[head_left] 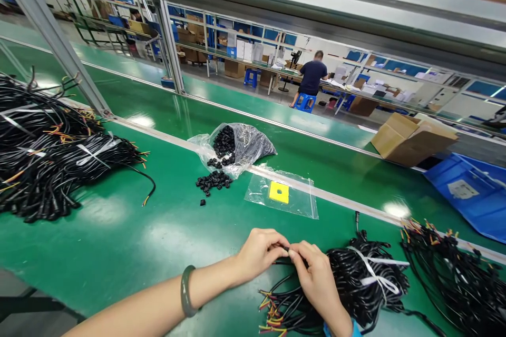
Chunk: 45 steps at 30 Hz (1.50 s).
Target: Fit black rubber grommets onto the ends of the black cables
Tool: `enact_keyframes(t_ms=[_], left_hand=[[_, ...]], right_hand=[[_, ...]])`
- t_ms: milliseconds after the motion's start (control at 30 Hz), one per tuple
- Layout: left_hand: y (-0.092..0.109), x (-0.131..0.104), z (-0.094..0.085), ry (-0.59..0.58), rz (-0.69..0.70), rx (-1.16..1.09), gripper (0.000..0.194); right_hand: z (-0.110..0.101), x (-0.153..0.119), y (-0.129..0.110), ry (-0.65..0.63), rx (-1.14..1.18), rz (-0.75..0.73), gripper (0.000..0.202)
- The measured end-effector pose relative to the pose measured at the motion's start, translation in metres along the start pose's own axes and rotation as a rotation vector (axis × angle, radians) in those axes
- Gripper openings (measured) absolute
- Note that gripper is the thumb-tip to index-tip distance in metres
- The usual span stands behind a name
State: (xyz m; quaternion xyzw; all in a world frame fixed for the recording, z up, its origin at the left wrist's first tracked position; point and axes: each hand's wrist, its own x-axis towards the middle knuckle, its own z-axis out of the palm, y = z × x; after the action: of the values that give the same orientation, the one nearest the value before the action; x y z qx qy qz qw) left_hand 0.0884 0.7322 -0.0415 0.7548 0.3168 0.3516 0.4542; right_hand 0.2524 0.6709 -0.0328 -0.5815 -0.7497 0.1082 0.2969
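My left hand [261, 254] and my right hand [316, 276] meet at the fingertips, both closed in a pinch on a dark, thin piece that looks like a black cable [285, 247]. Fingers hide most of it, so its end cannot be made out. Under and beside my right hand lies a bundle of black cables [348, 274] tied with a white strip, its red and yellow wire ends pointing left. Farther back, small black plastic parts [213, 181] spill from a clear plastic bag [253, 147].
A yellow square with a hole [279, 192] lies on a clear zip bag [253, 195]. More cable bundles [71, 168] are heaped at left, others [454, 274] at right. A blue bin [470, 195] and cardboard box [411, 137] stand back right. Beyond, a person [313, 78] sits.
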Motion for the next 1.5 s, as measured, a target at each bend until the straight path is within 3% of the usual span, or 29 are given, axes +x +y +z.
enact_keyframes(t_ms=[100, 167, 267, 500, 1100, 1267, 1400, 1500], left_hand=[[0.000, 0.006, -0.001, 0.007, -0.224, -0.221, 0.017], [0.000, 0.008, -0.002, 0.009, -0.288, -0.346, 0.022], [0.000, 0.009, -0.004, 0.017, -0.335, -0.438, 0.024], [0.000, 0.006, -0.002, 0.007, -0.374, -0.424, 0.018], [-0.001, 0.006, 0.001, 0.002, -0.313, -0.264, 0.017], [-0.002, 0.011, -0.010, -0.046, -0.203, -0.144, 0.014], [-0.003, 0.014, -0.020, -0.059, -0.054, 0.121, 0.016], [-0.003, 0.017, -0.031, -0.023, -0.010, 0.225, 0.026]], right_hand=[[0.000, -0.001, 0.000, 0.033, -0.004, 0.010, 0.023], [0.000, -0.002, 0.000, 0.043, -0.008, 0.010, 0.019], [0.002, -0.004, 0.003, 0.077, -0.014, -0.005, 0.015], [0.001, -0.005, 0.006, 0.103, 0.006, -0.045, 0.018], [0.002, -0.003, 0.005, 0.043, 0.004, -0.017, 0.019], [-0.005, -0.003, 0.002, 0.063, 0.000, -0.053, 0.013], [-0.014, -0.006, -0.001, -0.156, -0.081, -0.135, 0.003], [-0.016, -0.007, 0.001, -0.278, -0.169, -0.228, 0.008]])
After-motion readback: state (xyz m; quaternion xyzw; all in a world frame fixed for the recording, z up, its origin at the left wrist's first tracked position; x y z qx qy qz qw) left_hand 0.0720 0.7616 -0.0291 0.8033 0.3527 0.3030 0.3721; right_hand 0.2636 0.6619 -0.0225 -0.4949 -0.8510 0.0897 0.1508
